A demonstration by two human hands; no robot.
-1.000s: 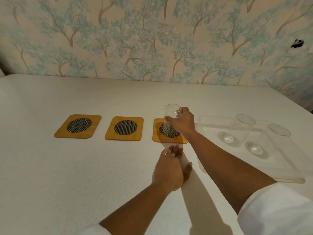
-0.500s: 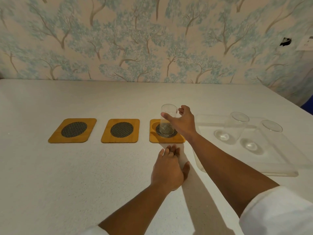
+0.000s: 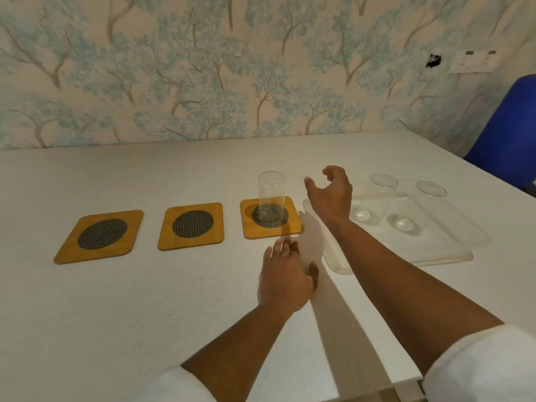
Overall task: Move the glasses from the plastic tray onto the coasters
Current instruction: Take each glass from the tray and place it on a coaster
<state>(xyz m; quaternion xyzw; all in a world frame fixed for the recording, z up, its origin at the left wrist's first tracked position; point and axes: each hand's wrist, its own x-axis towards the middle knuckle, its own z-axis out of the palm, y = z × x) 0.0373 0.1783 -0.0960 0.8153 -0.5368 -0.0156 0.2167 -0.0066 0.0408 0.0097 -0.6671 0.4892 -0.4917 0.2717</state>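
Observation:
Three bamboo coasters with dark mesh centres lie in a row on the white table: left coaster [image 3: 99, 237], middle coaster [image 3: 191, 226], right coaster [image 3: 292, 227]. A clear glass [image 3: 271, 195] stands upright on the right coaster. My right hand [image 3: 330, 192] hovers open just right of that glass, fingers curled and apart, holding nothing. My left hand [image 3: 285, 278] rests flat on the table in front of the right coaster. The clear plastic tray [image 3: 452, 245] at the right holds two glasses: a near-left glass [image 3: 377, 198] and a right glass [image 3: 423, 204].
A wall with tree-pattern wallpaper [image 3: 203, 68] runs along the table's far edge. A blue chair [image 3: 510, 134] stands at the table's right corner. The table's near edge [image 3: 406, 384] shows at the lower right.
My right hand has let go of the glass on the right coaster and drawn away to the right, toward the tray. The left hand stayed flat on the table.

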